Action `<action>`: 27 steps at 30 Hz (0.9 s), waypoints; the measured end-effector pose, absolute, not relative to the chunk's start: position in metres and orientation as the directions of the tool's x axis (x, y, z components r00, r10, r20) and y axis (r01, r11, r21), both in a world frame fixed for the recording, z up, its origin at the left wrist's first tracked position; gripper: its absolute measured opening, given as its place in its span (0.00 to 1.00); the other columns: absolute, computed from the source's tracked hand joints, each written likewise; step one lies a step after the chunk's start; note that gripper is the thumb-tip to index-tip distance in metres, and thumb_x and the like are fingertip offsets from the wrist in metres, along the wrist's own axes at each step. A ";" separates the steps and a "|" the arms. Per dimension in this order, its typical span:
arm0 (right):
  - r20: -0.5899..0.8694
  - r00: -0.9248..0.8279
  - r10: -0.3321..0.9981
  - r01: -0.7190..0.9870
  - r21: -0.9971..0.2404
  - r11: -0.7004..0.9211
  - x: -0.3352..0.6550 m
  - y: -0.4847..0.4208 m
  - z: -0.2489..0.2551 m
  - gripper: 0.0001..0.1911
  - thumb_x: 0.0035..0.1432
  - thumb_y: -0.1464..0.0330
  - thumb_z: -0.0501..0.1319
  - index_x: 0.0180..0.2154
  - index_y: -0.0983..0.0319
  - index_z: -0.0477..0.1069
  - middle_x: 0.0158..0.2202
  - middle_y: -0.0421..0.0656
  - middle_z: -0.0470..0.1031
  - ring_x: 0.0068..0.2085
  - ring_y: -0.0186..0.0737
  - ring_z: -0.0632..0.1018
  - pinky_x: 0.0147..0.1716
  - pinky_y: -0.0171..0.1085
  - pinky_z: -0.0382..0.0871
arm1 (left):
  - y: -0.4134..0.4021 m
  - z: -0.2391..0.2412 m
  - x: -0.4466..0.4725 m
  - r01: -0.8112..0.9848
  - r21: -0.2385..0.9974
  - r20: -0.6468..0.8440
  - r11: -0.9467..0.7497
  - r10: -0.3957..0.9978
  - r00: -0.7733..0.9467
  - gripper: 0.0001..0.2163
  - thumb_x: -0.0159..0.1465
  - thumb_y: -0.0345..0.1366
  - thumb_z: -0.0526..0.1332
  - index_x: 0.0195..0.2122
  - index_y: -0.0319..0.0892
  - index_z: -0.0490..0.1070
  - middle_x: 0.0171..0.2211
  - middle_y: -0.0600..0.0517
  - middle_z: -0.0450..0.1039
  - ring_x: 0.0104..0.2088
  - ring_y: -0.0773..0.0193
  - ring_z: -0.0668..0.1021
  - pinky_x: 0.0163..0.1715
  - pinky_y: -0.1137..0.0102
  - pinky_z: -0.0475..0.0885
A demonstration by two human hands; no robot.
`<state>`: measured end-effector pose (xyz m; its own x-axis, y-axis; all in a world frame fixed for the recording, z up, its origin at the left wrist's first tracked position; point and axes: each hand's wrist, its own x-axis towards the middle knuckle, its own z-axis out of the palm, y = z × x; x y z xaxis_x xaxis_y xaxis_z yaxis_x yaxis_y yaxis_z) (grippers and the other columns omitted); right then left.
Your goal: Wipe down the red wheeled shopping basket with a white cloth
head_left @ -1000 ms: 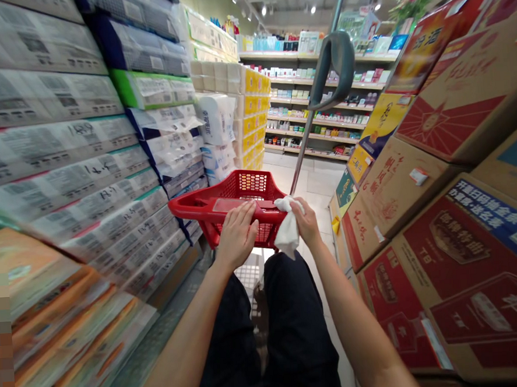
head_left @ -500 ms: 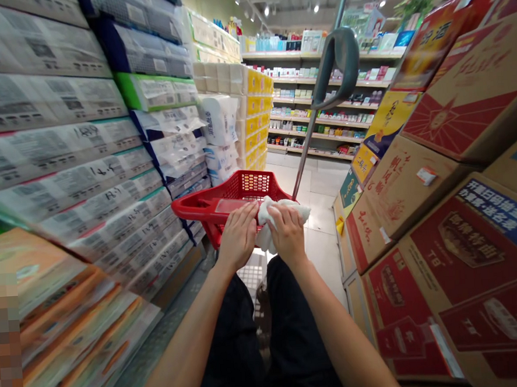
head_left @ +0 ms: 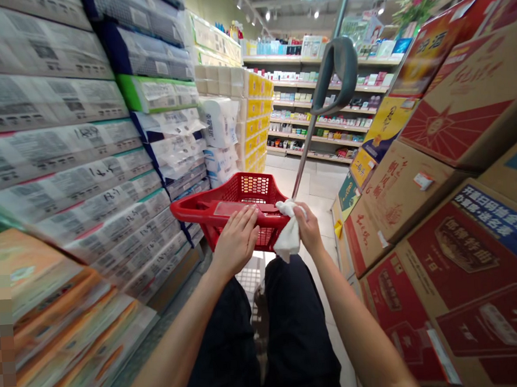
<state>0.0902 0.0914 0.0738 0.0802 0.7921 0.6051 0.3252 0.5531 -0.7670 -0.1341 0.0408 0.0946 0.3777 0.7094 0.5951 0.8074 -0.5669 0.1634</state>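
Observation:
A red plastic shopping cart with mesh sides stands in front of my knees, its near bar crossing under my hands. My left hand holds this bar from above, its fingers laid close together across the top and the thumb on the near side. At the bar's right end my right hand pinches a crumpled white cloth. The cloth's upper part touches the bar, and its lower end hangs down over the near side. My right fingertips are partly hidden by the cloth.
A metal pole with a grey loop handle rises behind the cart's right side. Stacked wrapped packs line the left. Cardboard cartons crowd the right. Stocked shelves stand ahead across the tiled floor.
My right hand has moved right along the bar with the cloth, uncovering its right end. The cloth now hangs down more. My left hand stays on the bar, nearly unmoved.

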 end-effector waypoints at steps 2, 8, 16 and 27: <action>0.706 0.172 0.687 0.483 -0.668 0.566 0.071 0.076 0.067 0.17 0.69 0.58 0.50 0.46 0.60 0.72 0.48 0.48 0.75 0.53 0.46 0.72 0.56 0.49 0.64 | 0.038 0.094 -0.134 0.814 0.157 0.587 -0.559 0.716 0.379 0.23 0.73 0.39 0.44 0.67 0.37 0.57 0.67 0.45 0.58 0.68 0.57 0.59 0.67 0.55 0.55; 0.806 0.028 0.591 0.828 -0.350 0.438 0.004 0.050 0.065 0.16 0.68 0.65 0.53 0.55 0.58 0.69 0.58 0.50 0.69 0.61 0.52 0.64 0.62 0.56 0.53 | 0.035 0.087 -0.133 0.801 0.194 0.589 -0.566 0.720 0.367 0.24 0.73 0.39 0.44 0.68 0.36 0.53 0.68 0.43 0.55 0.69 0.57 0.56 0.68 0.54 0.55; 0.831 -0.163 0.532 0.758 -0.240 0.607 0.054 0.065 0.059 0.15 0.68 0.65 0.53 0.54 0.56 0.69 0.55 0.47 0.72 0.58 0.47 0.69 0.60 0.50 0.58 | 0.035 0.084 -0.130 0.767 0.269 0.617 -0.583 0.716 0.328 0.23 0.73 0.37 0.43 0.69 0.40 0.52 0.68 0.45 0.56 0.69 0.59 0.57 0.68 0.54 0.54; 0.589 -0.125 0.798 0.425 -0.695 0.580 0.112 0.114 0.085 0.19 0.67 0.54 0.50 0.39 0.59 0.73 0.35 0.41 0.76 0.40 0.41 0.76 0.42 0.39 0.70 | 0.036 0.082 -0.129 0.750 0.318 0.625 -0.580 0.723 0.294 0.23 0.73 0.38 0.42 0.69 0.42 0.52 0.68 0.47 0.57 0.68 0.58 0.59 0.68 0.53 0.54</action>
<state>0.1117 0.1139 0.0855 -0.1246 0.7983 0.5892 0.4247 0.5796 -0.6954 -0.1286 0.0356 0.0821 0.2939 0.7229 0.6253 0.7497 -0.5802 0.3184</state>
